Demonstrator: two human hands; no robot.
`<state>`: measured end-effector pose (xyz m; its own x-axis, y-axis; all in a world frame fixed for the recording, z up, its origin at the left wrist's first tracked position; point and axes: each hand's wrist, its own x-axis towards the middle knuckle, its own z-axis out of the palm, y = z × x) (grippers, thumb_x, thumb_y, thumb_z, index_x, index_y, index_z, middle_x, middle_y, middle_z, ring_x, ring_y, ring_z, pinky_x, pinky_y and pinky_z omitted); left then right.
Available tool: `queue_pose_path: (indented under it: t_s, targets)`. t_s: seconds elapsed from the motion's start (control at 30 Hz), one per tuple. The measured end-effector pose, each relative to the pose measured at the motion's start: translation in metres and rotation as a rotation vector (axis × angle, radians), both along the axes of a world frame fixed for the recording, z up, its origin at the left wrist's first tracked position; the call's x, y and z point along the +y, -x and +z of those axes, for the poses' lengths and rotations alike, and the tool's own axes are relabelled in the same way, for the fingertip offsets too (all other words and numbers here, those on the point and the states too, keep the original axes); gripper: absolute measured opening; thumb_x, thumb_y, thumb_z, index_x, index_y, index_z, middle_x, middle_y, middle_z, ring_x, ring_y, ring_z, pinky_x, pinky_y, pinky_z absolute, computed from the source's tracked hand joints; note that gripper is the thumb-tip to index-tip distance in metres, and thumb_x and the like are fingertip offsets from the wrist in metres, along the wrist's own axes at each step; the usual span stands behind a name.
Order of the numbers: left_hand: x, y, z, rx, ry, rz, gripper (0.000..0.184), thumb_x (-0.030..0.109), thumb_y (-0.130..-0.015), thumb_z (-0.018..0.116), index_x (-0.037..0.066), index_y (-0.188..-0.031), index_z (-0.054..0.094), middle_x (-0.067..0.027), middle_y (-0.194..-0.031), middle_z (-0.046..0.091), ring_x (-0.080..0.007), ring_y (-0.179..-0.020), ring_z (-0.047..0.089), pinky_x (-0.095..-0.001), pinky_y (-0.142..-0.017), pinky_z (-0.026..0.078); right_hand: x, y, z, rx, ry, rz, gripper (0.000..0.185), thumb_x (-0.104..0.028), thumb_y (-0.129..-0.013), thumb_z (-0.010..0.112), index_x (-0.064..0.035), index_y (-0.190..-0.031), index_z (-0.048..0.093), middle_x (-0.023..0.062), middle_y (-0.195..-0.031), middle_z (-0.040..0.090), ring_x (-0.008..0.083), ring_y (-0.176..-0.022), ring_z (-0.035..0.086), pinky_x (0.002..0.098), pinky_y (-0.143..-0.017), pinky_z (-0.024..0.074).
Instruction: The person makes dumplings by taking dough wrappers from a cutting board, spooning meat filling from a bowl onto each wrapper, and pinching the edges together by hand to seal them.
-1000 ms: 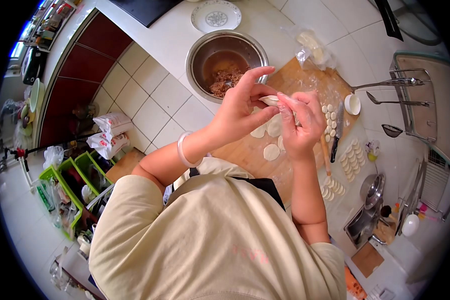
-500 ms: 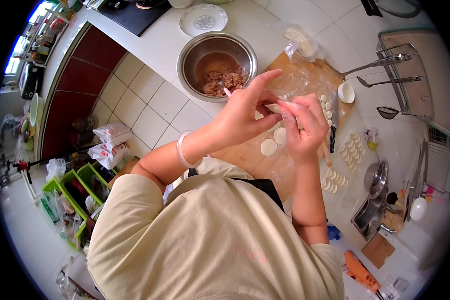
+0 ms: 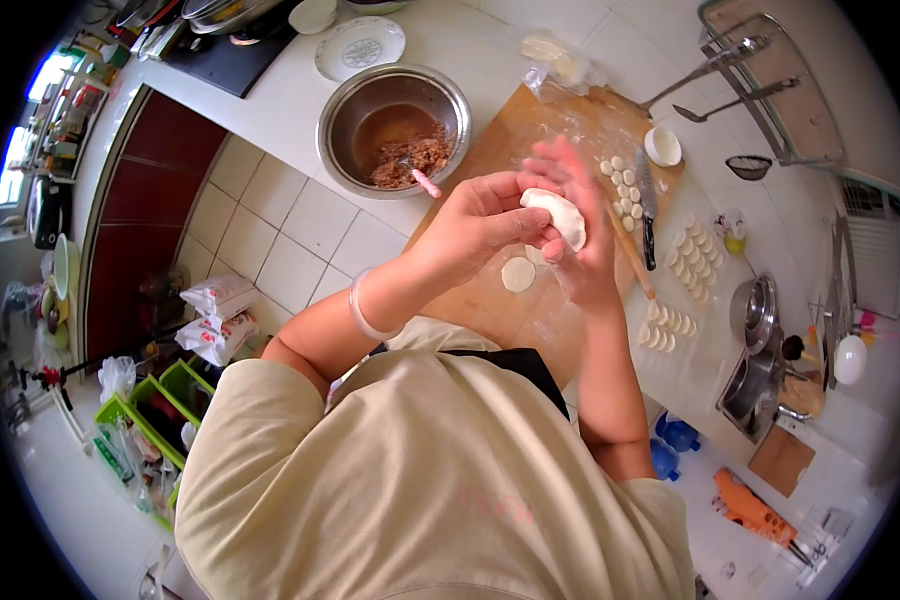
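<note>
Between my two hands, above the wooden board (image 3: pixel 470 300), is a white folded dumpling (image 3: pixel 558 216) with a curved edge. The thumb and fingers of my left hand (image 3: pixel 478 216) are closed on its near side; a pale bracelet rings that wrist. My right hand (image 3: pixel 592 262) lies along the dumpling's other side, fingers stretched out and blurred. A round dough wrapper (image 3: pixel 518 274) rests on the board below, with another partly hidden by my hands. Small dough pieces (image 3: pixel 625 190) lie beyond my right hand, next to a rolling pin (image 3: pixel 632 258) and a knife (image 3: pixel 647 205).
A steel bowl (image 3: pixel 326 140) holds meat filling (image 3: pixel 410 155) and a pink-handled utensil (image 3: pixel 425 182). Behind it sits a plate (image 3: pixel 360 48). Rows of shaped dumplings (image 3: pixel 695 260) lie right of the board, near a small white bowl (image 3: pixel 662 147) and a sink (image 3: pixel 750 390).
The dumpling has turned and now shows its whole curved side. My right hand's fingers have straightened from a pinch. The view has shifted slightly.
</note>
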<state>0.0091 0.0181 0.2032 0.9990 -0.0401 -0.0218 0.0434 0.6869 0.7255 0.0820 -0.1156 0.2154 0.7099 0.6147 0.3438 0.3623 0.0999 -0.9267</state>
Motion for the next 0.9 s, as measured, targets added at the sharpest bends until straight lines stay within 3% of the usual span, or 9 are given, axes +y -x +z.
queue_pose_path:
  t_s: [0.03, 0.07, 0.27, 0.57, 0.7, 0.77, 0.8, 0.87, 0.9]
  targets:
    - [-0.004, 0.000, 0.001, 0.017, 0.058, -0.012, 0.026, 0.008, -0.091, 0.058, 0.001, -0.116, 0.055, -0.0059, -0.102, 0.063, -0.0118, -0.090, 0.061, -0.0286, -0.081, 0.049, -0.003, 0.003, 0.003, 0.160, -0.012, 0.078, 0.091, -0.067, -0.074, 0.064, -0.0036, -0.136, 0.043, 0.0161, -0.127, 0.051, 0.0287, -0.105, 0.059, 0.0363, -0.083, 0.0489]
    - [-0.006, 0.000, 0.000, 0.013, 0.058, -0.019, 0.026, 0.008, -0.091, 0.058, 0.001, -0.116, 0.055, -0.0059, -0.102, 0.063, -0.0118, -0.090, 0.061, -0.0286, -0.081, 0.049, -0.007, -0.001, 0.004, 0.088, 0.014, 0.113, 0.081, -0.063, -0.082, 0.057, -0.0021, -0.134, 0.045, 0.0184, -0.118, 0.058, 0.0279, -0.100, 0.062, 0.0358, -0.082, 0.0493]
    - [-0.011, 0.002, 0.006, -0.009, 0.080, -0.058, 0.030, 0.012, -0.093, 0.057, 0.000, -0.120, 0.054, -0.0063, -0.106, 0.062, -0.0124, -0.094, 0.060, -0.0288, -0.082, 0.050, -0.015, -0.003, 0.019, -0.149, 0.132, 0.056, 0.059, -0.048, -0.095, 0.045, -0.0002, -0.128, 0.049, 0.0175, -0.098, 0.066, 0.0237, -0.087, 0.066, 0.0318, -0.074, 0.0511]
    - [-0.016, -0.002, 0.002, 0.017, 0.112, -0.093, 0.029, 0.013, -0.093, 0.057, -0.002, -0.118, 0.056, -0.0076, -0.106, 0.062, -0.0134, -0.095, 0.061, -0.0280, -0.083, 0.051, -0.022, -0.004, 0.026, -0.171, 0.203, -0.004, 0.046, -0.037, -0.098, 0.042, 0.0020, -0.114, 0.059, 0.0167, -0.086, 0.068, 0.0241, -0.074, 0.067, 0.0322, -0.066, 0.0513]
    - [-0.016, -0.006, 0.002, 0.062, 0.008, -0.093, 0.029, 0.014, -0.092, 0.059, -0.002, -0.116, 0.056, -0.0066, -0.101, 0.063, -0.0128, -0.086, 0.062, -0.0278, -0.078, 0.052, -0.025, -0.007, 0.012, -0.188, 0.171, -0.039, 0.043, -0.033, -0.099, 0.040, 0.0026, -0.112, 0.061, 0.0157, -0.086, 0.068, 0.0245, -0.074, 0.067, 0.0321, -0.065, 0.0512]
    - [-0.013, -0.007, 0.004, 0.086, -0.074, -0.108, 0.029, 0.014, -0.092, 0.059, -0.003, -0.116, 0.056, -0.0059, -0.099, 0.064, -0.0120, -0.083, 0.062, -0.0272, -0.076, 0.052, -0.027, -0.010, 0.001, -0.085, 0.088, -0.085, 0.046, -0.032, -0.100, 0.035, 0.0059, -0.108, 0.061, 0.0162, -0.083, 0.068, 0.0234, -0.071, 0.066, 0.0316, -0.063, 0.0519]
    - [-0.011, -0.008, 0.007, 0.060, -0.283, 0.005, 0.029, 0.015, -0.092, 0.059, -0.002, -0.116, 0.056, -0.0051, -0.097, 0.064, -0.0108, -0.079, 0.061, -0.0258, -0.073, 0.051, -0.029, -0.010, -0.001, -0.086, 0.085, -0.090, 0.046, -0.032, -0.100, 0.035, 0.0059, -0.108, 0.061, 0.0162, -0.083, 0.068, 0.0234, -0.071, 0.066, 0.0316, -0.063, 0.0519]
    - [-0.006, -0.009, 0.001, -0.014, -0.574, 0.199, 0.029, 0.014, -0.093, 0.057, 0.000, -0.118, 0.055, -0.0047, -0.100, 0.063, -0.0090, -0.081, 0.058, -0.0239, -0.075, 0.048, -0.032, -0.010, -0.003, 0.502, -0.069, -0.183, 0.053, -0.035, -0.100, 0.032, 0.0084, -0.101, 0.062, 0.0167, -0.078, 0.066, 0.0205, -0.064, 0.064, 0.0310, -0.060, 0.0518]
    - [-0.006, -0.013, -0.006, -0.015, -0.575, 0.193, 0.029, 0.014, -0.093, 0.057, 0.000, -0.118, 0.055, -0.0047, -0.100, 0.063, -0.0090, -0.081, 0.058, -0.0239, -0.075, 0.048, -0.033, -0.012, -0.006, 0.503, -0.070, -0.189, 0.053, -0.035, -0.100, 0.032, 0.0084, -0.101, 0.062, 0.0167, -0.078, 0.066, 0.0205, -0.064, 0.064, 0.0310, -0.060, 0.0518]
